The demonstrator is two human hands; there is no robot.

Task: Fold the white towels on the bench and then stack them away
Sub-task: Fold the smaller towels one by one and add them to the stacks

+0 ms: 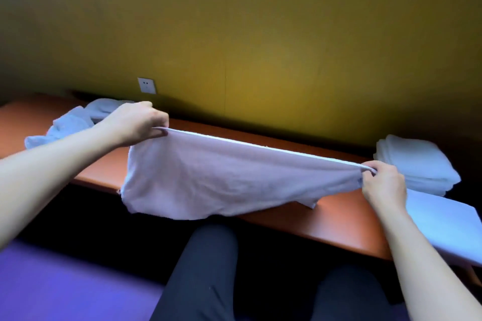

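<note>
Leftmost, a heap of loose white towels (73,122) lies crumpled on the orange-brown bench (339,219), close to the yellow wall (260,34), with a white wall socket (146,85) just above and behind it. In front of that heap the left hand (135,122) is raised over the bench, fingers curled in and thumb pressed against them, pinching the top left corner of a white towel (214,177). That towel is held up in the air and pulled fairly tight along its upper edge, which slopes down from left to right; the rest of it hangs in front of the bench's near edge, its lower hem ragged and drooping, lowest at the left and middle. Below it the person's dark trouser legs (203,276) show, with a purple floor (65,284) to the left of them. At the far end of the upper edge the right hand (383,182) grips the other top corner, fingers bunched tightly round the gathered cloth. Just beyond that hand, a stack of folded white towels (417,164) sits on the bench near the wall. Nearer than the stack, at the right end of the bench, lies a flat white sheet-like thing (448,227); whether it is cloth or a board cannot be told. No box, basket or other holder shows on the bench.
</note>
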